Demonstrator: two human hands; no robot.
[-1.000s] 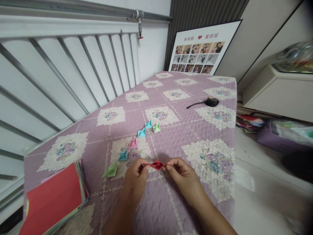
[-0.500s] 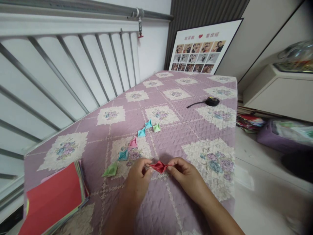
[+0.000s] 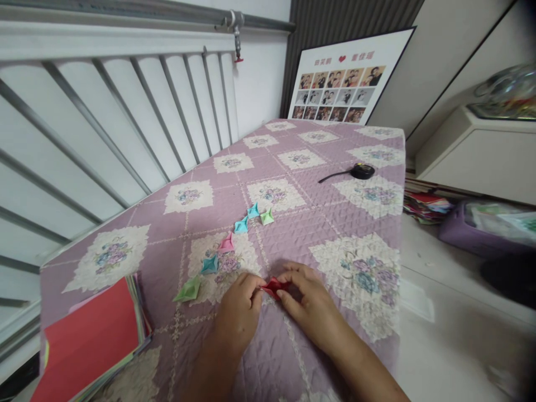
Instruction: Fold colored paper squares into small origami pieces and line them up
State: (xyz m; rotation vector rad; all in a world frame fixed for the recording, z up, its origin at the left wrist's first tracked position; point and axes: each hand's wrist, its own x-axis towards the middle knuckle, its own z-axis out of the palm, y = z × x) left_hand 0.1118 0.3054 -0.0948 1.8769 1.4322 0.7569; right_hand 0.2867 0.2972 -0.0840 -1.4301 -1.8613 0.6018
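A small folded red paper boat (image 3: 273, 287) is held low over the tablecloth between my two hands. My left hand (image 3: 243, 304) pinches its left tip between thumb and fingers. Around its right side, the thumb and fingers of my right hand (image 3: 309, 301) are closed, covering that end. Beyond my left hand runs a slanting row of similar folded paper pieces: a green one (image 3: 188, 289), a blue one (image 3: 210, 263), a pink one (image 3: 226, 243), and further off more blue and a light green one (image 3: 267, 216).
A stack of coloured paper (image 3: 94, 335), red sheet on top, lies at the near left. A black tape measure (image 3: 362, 171) with a strap rests at the far right of the quilted tablecloth (image 3: 288, 234). The radiator (image 3: 125, 117) borders the left side; a purple bin (image 3: 473, 229) stands right.
My right hand has shifted left and its fingers have come further over the red paper boat, hiding its right tip. My left hand still pinches the left tip.
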